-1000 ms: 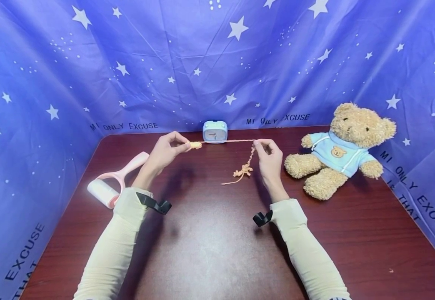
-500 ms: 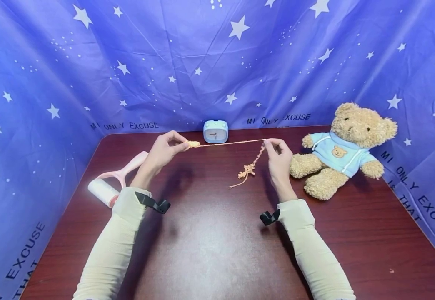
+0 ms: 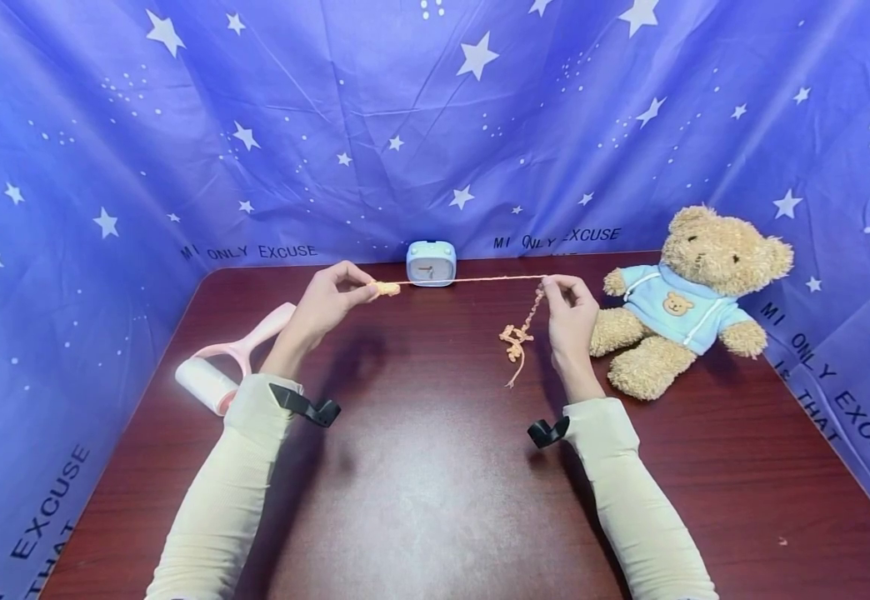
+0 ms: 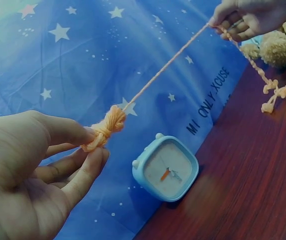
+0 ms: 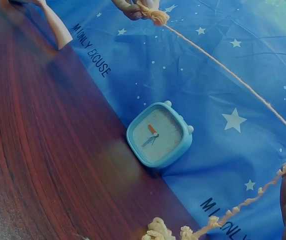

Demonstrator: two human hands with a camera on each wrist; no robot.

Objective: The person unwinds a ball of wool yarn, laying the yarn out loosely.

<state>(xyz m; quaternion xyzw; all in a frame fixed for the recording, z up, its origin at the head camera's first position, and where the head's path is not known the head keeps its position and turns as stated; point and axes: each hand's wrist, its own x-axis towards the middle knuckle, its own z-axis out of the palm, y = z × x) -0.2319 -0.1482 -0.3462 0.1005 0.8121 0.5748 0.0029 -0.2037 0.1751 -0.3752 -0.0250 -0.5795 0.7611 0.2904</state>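
Observation:
Between thumb and fingers my left hand (image 3: 327, 302) pinches a small wound bundle of peach yarn (image 4: 108, 128). From it a single strand (image 4: 169, 64) runs straight and taut across to my right hand (image 3: 572, 321), whose thumb and forefinger pinch it. Below the right fingertips a knotted, twisted length of the same yarn (image 3: 515, 340) dangles above the table, ending in a loose clump and a thin tail. In the right wrist view the dangling length shows as a row of small knots (image 5: 233, 212), and the right hand is mostly cut off at the edge.
A light blue alarm clock (image 3: 431, 265) stands at the back of the dark red table (image 3: 435, 492), behind the strand. At left lies a pink lint roller (image 3: 210, 383), partly behind the left arm. A teddy bear (image 3: 678, 304) sits at right, near the right hand. Starry blue cloth (image 3: 375, 108) surrounds the table.
My right hand has moved to the right, lengthening the taut strand between the hands. The dangling knotted yarn has travelled and swung with it. The left hand has barely moved.

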